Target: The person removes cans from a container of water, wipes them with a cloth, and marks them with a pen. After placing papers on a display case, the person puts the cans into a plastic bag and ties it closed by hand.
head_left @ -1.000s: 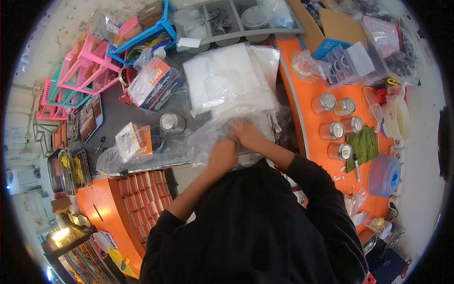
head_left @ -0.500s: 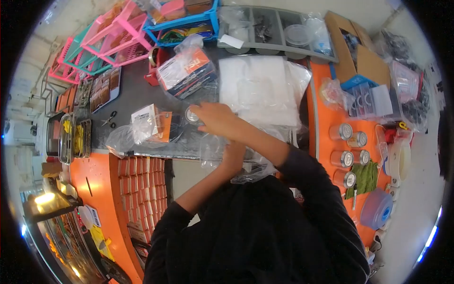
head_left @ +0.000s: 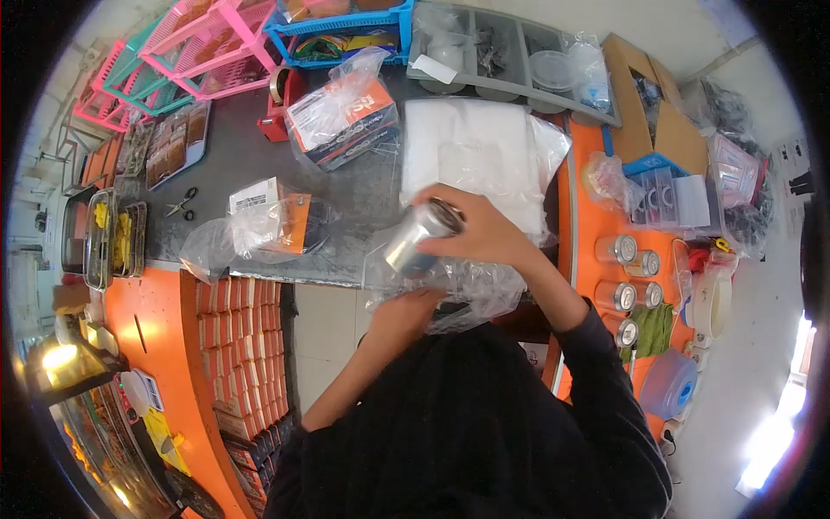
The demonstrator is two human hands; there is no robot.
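My right hand (head_left: 481,227) grips a silver can (head_left: 413,246) near its top end, thumb and fingers wrapped round it. The can is tilted, lifted over the front edge of the dark worktop (head_left: 350,212). Below it, my left hand (head_left: 405,315) is closed on a crumpled clear plastic bag (head_left: 486,296), which spreads to the right under my right wrist. The can's lower end overlaps the bag in this view. A stack of white plastic bags (head_left: 467,143) lies just behind my right hand.
Left on the worktop are a plastic-wrapped small box (head_left: 259,214), a larger wrapped box (head_left: 346,117) and scissors (head_left: 182,205). Several silver cans (head_left: 616,296) stand on the orange counter (head_left: 588,225) at right, beside a green cloth (head_left: 650,329). A grey divided tray (head_left: 510,82) sits behind.
My right hand has lifted the can from the worktop and brought it right and nearer, over the bag. My left hand has shifted slightly left. The view has moved a little.
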